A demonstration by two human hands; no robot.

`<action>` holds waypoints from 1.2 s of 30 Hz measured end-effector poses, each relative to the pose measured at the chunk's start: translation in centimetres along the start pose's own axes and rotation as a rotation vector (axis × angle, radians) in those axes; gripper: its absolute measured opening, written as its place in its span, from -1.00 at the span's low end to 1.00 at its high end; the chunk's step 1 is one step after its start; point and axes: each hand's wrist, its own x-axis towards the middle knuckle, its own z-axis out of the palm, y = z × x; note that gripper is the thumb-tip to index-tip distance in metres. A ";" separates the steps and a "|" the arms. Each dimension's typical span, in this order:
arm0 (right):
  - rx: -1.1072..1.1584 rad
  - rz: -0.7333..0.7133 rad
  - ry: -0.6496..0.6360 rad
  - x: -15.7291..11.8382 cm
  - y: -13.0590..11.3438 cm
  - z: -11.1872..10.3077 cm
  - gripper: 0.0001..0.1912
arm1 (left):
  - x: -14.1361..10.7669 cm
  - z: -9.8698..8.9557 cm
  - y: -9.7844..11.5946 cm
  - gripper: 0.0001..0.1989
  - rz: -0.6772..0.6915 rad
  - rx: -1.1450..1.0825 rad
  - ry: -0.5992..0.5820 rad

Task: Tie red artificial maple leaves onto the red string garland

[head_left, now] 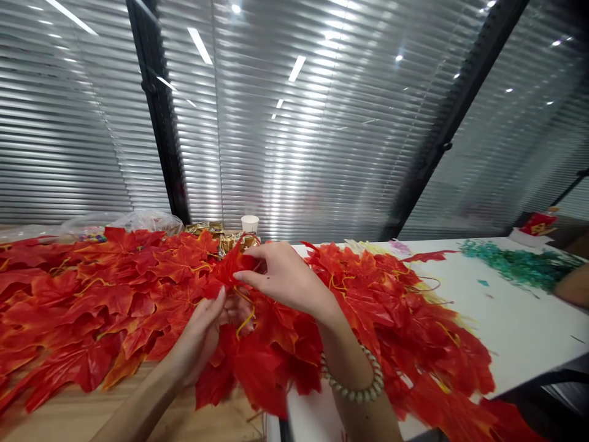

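Observation:
A bunch of red artificial maple leaves (262, 368) hangs from my two hands over the table's near edge, with a yellow stem showing between them. My left hand (209, 325) grips it from below, thumb pressed up against the leaves. From above, my right hand (280, 276) pinches a red leaf (230, 267) between thumb and fingers; a beaded bracelet (356, 383) circles that wrist. Loose red and orange maple leaves (101, 294) are heaped to the left. Another heap of maple leaves (386, 307) with thin yellow stems lies to the right.
A paper cup (250, 223) and gold-wrapped packets (234, 243) stand behind the leaves. Clear plastic bags (147, 221) lie at back left. Green foliage (519, 263) spreads over the white table (488, 325) at right, near another person's arm (573, 287). Window blinds (294, 135) rise behind.

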 end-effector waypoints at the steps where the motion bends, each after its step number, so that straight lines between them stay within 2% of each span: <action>1: 0.008 0.006 -0.006 -0.1 0.0 -0.1 -0.76 | 0.1 0.1 0.2 -0.68 -0.007 -0.019 0.035; 3: 0.054 0.011 -0.010 -0.2 0.0 -0.3 -0.79 | 0.2 0.2 0.5 -0.70 -0.005 -0.021 0.094; 6: 0.164 0.018 0.054 -0.4 -0.1 -1.0 -0.82 | 0.5 0.0 0.8 -0.73 0.026 -0.026 0.189; 10: 0.404 0.062 0.187 -0.6 0.0 -1.9 -0.80 | 0.8 -0.7 0.6 -0.79 0.002 -0.076 0.193; 12: 0.529 0.056 0.323 -0.6 0.0 -2.2 -0.79 | 1.1 -1.2 0.4 -0.80 -0.001 -0.125 0.153; 16: 0.687 0.009 0.639 -0.8 0.0 -2.7 -0.82 | 2.1 -2.2 0.1 -0.59 0.021 -0.101 -0.062; 18: 0.721 0.007 0.746 -1.0 0.0 -2.9 -0.82 | 2.4 -2.4 0.1 -0.57 0.009 -0.076 -0.114; 22: 0.715 0.034 0.874 -0.9 0.0 -3.0 -0.80 | 2.4 -1.9 0.2 -0.59 -0.012 -0.091 -0.072; 26: 0.715 0.034 1.028 -0.6 0.1 -2.7 -0.78 | 1.7 -1.2 0.3 -0.60 0.090 -0.074 0.007; 31: 0.591 -0.021 1.167 -0.6 0.2 -2.6 -0.77 | 0.9 -1.0 0.4 -0.74 0.076 0.126 0.092; 36: 0.379 -0.089 1.278 -0.7 0.3 -2.7 -0.67 | 0.8 -1.0 0.3 -0.76 0.088 0.289 0.059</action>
